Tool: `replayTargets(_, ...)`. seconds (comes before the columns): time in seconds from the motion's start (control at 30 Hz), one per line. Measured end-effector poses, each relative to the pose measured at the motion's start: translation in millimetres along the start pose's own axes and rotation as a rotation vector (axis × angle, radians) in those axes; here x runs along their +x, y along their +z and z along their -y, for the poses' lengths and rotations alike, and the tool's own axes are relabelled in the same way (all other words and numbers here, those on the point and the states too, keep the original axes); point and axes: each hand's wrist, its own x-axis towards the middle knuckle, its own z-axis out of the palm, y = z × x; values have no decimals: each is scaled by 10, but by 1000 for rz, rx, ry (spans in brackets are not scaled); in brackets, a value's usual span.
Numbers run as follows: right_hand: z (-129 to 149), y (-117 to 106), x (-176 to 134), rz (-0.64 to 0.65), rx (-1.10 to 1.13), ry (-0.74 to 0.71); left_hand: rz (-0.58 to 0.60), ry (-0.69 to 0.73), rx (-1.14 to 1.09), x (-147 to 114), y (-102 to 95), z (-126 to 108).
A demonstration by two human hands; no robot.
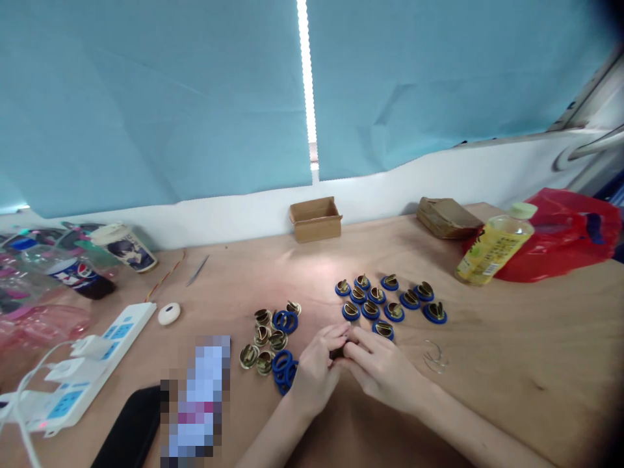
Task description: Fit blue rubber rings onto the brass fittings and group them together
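Note:
My left hand (316, 369) and my right hand (383, 370) meet over the table, fingers closed on a small brass-coloured clip piece (337, 353) that they mostly hide. Beside my left hand lie blue rings (281, 361), with more blue rings (285, 321) a little farther off. Around these sit several loose round brass pieces with clips (249, 355). Beyond my right hand stands a group of similar brass clip pieces (394, 311), each seated in a blue ring.
Thin curved wires (435, 357) lie right of my hands. At the back are a small open cardboard box (316, 224), a brown package (446, 218), a yellow-labelled bottle (494, 247) and a red bag (560, 244). On the left are a power strip (104, 370), black phone (131, 426) and cup (127, 248).

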Motion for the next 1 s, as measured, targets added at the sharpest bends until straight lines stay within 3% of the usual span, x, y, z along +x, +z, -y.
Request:
replayTargets(0.53, -8, 13, -38, -22, -108, -77, 13, 32, -6, -74, 10, -34)
replayTargets(1.0, -10, -6, -21, -54, 3, -68, 40, 77, 13, 11, -64, -52)
